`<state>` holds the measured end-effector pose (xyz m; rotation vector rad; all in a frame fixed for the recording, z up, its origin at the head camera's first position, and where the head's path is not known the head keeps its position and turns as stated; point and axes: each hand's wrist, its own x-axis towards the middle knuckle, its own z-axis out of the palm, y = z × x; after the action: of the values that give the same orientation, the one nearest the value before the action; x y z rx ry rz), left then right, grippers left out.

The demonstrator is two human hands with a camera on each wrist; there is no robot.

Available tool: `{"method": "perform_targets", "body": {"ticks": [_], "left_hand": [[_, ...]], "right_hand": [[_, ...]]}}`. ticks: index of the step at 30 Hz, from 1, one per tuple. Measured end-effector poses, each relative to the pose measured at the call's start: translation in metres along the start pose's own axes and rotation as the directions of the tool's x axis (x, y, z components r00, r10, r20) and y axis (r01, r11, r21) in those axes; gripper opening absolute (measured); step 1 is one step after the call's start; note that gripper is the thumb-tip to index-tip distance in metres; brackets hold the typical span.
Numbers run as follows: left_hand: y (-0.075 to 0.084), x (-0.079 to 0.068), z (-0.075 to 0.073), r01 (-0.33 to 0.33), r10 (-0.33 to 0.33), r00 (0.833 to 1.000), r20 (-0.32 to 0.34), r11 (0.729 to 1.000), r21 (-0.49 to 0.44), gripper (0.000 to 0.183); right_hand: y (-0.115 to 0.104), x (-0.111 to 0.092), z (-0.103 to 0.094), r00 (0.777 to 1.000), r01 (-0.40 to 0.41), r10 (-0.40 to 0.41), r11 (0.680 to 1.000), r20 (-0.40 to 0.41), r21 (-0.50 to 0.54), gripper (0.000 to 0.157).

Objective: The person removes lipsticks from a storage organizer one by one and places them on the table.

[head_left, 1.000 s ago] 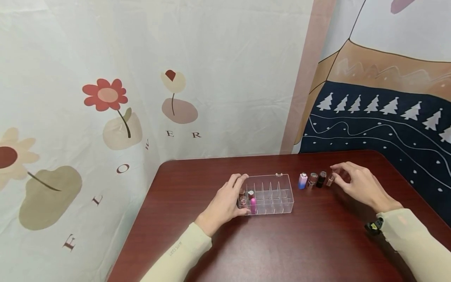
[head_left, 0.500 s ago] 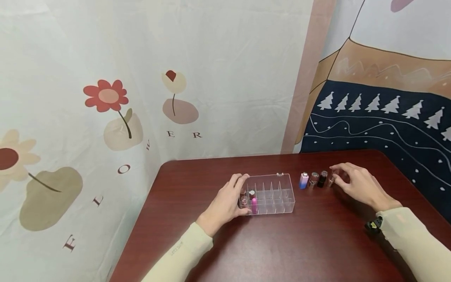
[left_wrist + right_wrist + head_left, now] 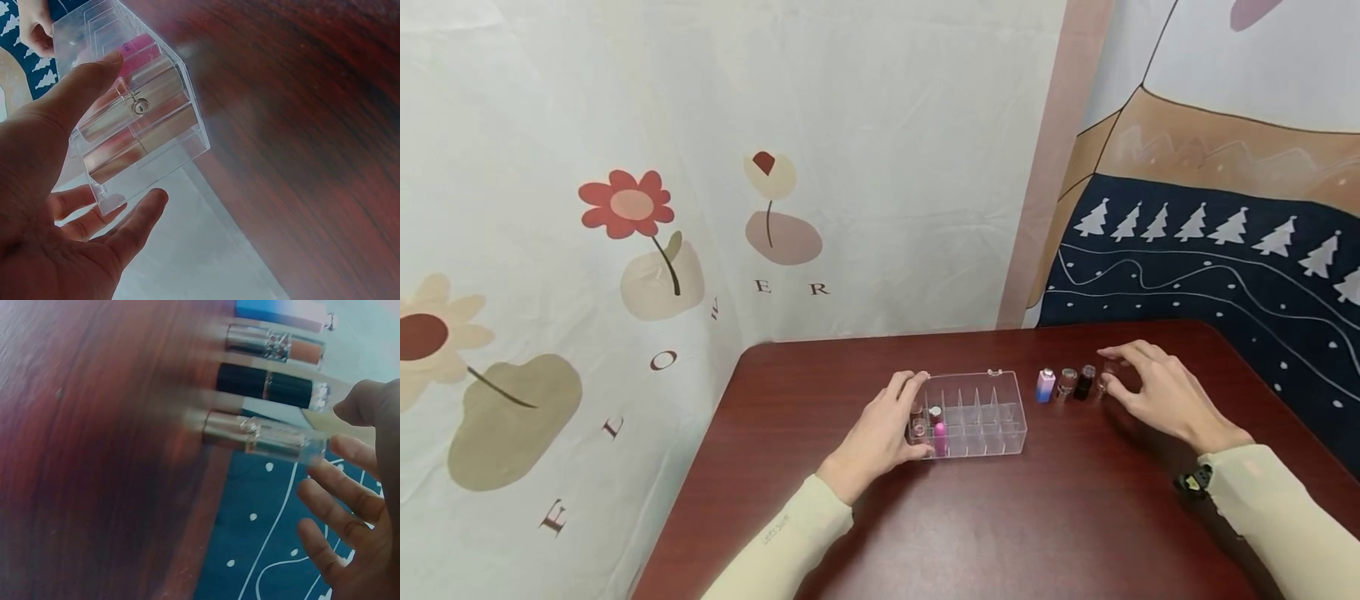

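Note:
My left hand (image 3: 876, 429) grips the left end of a clear divided organizer box (image 3: 992, 442), thumb at the front wall and fingers behind. Its left compartments hold several lipsticks, among them a magenta one (image 3: 940, 438) and one with a pale round top (image 3: 935, 413); the hand partly hides them. My right hand (image 3: 1165, 396) is around the top of a rose-gold lipstick with a clear cap (image 3: 262, 437). Its thumb stands apart from the tube, and some fingertips lie close to the cap; whether they touch it I cannot tell.
Left of that tube stand a black lipstick (image 3: 1084, 383), a silver one with a clear cap (image 3: 1066, 383) and a pink-to-blue one (image 3: 1045, 386), upright in a row. The dark red table (image 3: 1000, 533) backs onto a printed cloth (image 3: 887, 208).
My right hand has shifted slightly left over the rightmost lipstick, and its thumb and index finger look a little wider apart. The left hand and the box stay in place.

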<state>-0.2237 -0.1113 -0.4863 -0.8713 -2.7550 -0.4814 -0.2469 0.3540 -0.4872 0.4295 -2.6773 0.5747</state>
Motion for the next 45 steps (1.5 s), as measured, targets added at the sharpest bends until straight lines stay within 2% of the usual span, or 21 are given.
{"method": "perform_targets", "body": {"ticks": [6,17,22,31,35,39,45], "left_hand": [[0.000,-0.003,0.001,-0.004,0.004,1.000,0.002,1.000,0.009,0.119],[-0.003,0.000,-0.003,-0.002,0.001,1.000,0.014,1.000,0.031,0.120],[-0.006,0.001,-0.005,-0.008,0.007,1.000,0.020,1.000,0.027,0.119],[-0.006,0.002,-0.008,-0.023,0.023,0.998,0.057,1.000,0.005,0.118],[-0.005,0.002,-0.008,-0.031,0.031,0.998,0.053,1.000,0.004,0.119],[-0.005,0.002,-0.007,-0.034,0.034,0.998,0.048,0.999,0.004,0.119],[-0.007,0.001,-0.005,-0.023,0.023,0.999,0.037,1.000,-0.004,0.120]], "right_hand": [[-0.015,0.000,-0.001,0.998,0.038,-0.038,0.999,-0.043,0.003,0.043],[-0.052,0.011,0.004,0.982,0.172,-0.172,0.985,-0.082,-0.009,0.042],[-0.071,0.018,0.007,0.971,0.229,-0.228,0.973,-0.076,0.003,0.044],[-0.101,0.023,0.021,0.958,0.281,-0.278,0.959,-0.073,0.029,0.043],[-0.113,0.026,0.029,0.955,0.295,-0.292,0.954,-0.054,0.045,0.046],[-0.125,0.029,0.035,0.945,0.328,-0.327,0.943,-0.032,0.057,0.045],[-0.142,0.039,0.043,0.910,0.415,-0.415,0.907,-0.019,0.073,0.043]]}}
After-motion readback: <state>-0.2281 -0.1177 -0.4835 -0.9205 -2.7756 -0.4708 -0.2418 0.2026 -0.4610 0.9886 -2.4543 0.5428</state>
